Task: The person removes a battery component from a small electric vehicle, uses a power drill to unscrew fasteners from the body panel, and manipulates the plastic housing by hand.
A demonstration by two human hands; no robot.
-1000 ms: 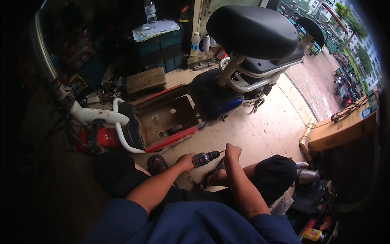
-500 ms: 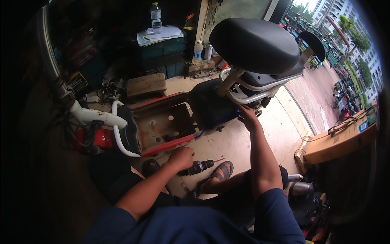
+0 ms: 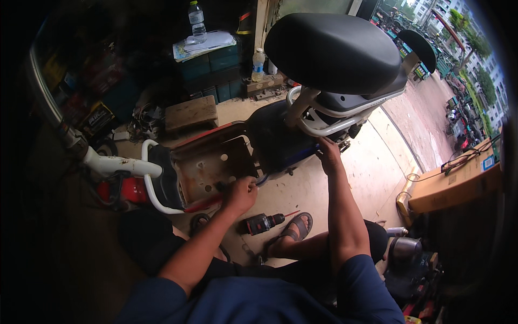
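Note:
An electric scooter stands across in front of me, its black seat [image 3: 334,51] above a pale tubular frame [image 3: 324,129]. Its open footwell [image 3: 202,167] is bare, rusty metal with round holes and a red rim. My left hand [image 3: 240,195] is closed at the near rim of this well, fingers curled; whatever they hold is hidden. Below the seat, my right hand [image 3: 328,155] is at the lower side of the dark body, its fingers bent together; what they grip cannot be made out. A power drill [image 3: 261,223] with a long thin bit lies on the floor beside my sandalled foot [image 3: 297,227].
A low wooden stool [image 3: 191,112] stands beyond the scooter. Behind are stacked dark boxes [image 3: 210,67] with papers and a water bottle [image 3: 197,22]. Another bottle [image 3: 258,65] is by the doorway. At right are a cardboard box [image 3: 453,186] and a metal cup [image 3: 406,248].
My left hand has risen from above the drill to the footwell's near rim, uncovering the drill's body. My right hand stays at the scooter's side. The view has shifted slightly.

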